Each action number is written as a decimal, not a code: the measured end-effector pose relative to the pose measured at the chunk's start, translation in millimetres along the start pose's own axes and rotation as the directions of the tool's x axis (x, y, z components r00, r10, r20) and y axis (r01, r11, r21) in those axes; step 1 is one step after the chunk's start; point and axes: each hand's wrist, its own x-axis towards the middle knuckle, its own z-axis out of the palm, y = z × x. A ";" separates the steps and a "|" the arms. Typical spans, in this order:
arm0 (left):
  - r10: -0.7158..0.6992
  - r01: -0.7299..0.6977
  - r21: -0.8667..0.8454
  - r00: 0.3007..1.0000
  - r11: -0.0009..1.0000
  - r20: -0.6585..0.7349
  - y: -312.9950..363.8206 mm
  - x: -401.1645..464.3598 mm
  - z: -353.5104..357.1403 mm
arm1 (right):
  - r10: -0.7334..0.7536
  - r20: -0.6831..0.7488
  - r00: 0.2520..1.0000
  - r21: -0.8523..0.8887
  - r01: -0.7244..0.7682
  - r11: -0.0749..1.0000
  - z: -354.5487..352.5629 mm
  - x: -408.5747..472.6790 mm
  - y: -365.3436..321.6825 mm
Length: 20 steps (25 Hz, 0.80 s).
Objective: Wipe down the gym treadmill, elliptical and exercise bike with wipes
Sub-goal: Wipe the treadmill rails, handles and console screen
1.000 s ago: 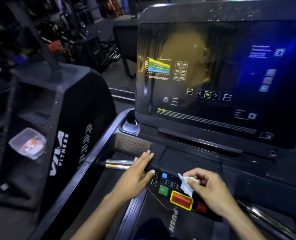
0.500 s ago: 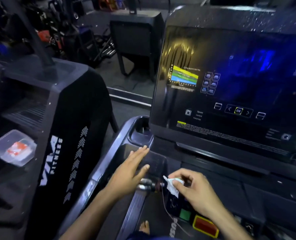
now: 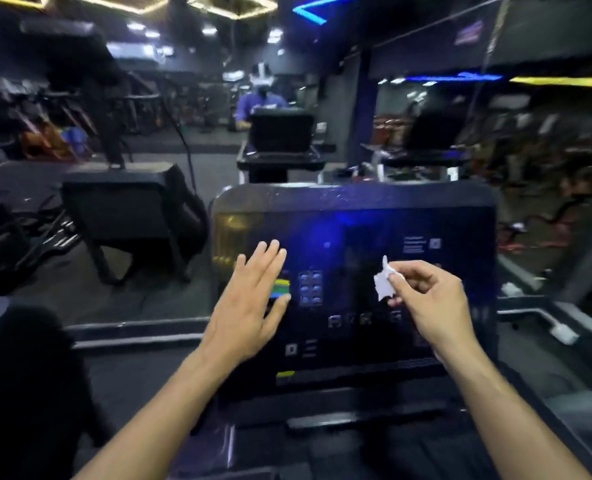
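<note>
Your left hand (image 3: 249, 306) is flat with fingers straight and spread, raised over the left part of the dark glossy treadmill console screen (image 3: 353, 230), covering a small striped colour graphic (image 3: 280, 288); contact with the glass can't be judged. Your right hand (image 3: 429, 303) pinches a small crumpled white wipe (image 3: 383, 284) between thumb and fingertips, held up in front of the screen's centre-right. Far behind the console, a wall mirror (image 3: 183, 140) reflects the gym.
</note>
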 end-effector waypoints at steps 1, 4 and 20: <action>0.074 -0.074 0.049 0.997 0.996 0.007 1.4 18.9 7.7 | 0.005 -0.073 0.997 -0.004 -0.005 1.000 -15.7 13.1 1.7; 0.248 -0.262 0.195 0.964 0.945 0.095 6.8 67.4 33.2 | -0.016 -0.273 0.962 -0.088 -0.008 0.996 -65.6 54.2 2.3; 0.329 -0.347 0.374 0.937 0.860 0.113 -0.4 82.1 70.3 | -0.054 -0.526 0.849 -0.357 -0.163 0.920 -79.8 171.1 -4.3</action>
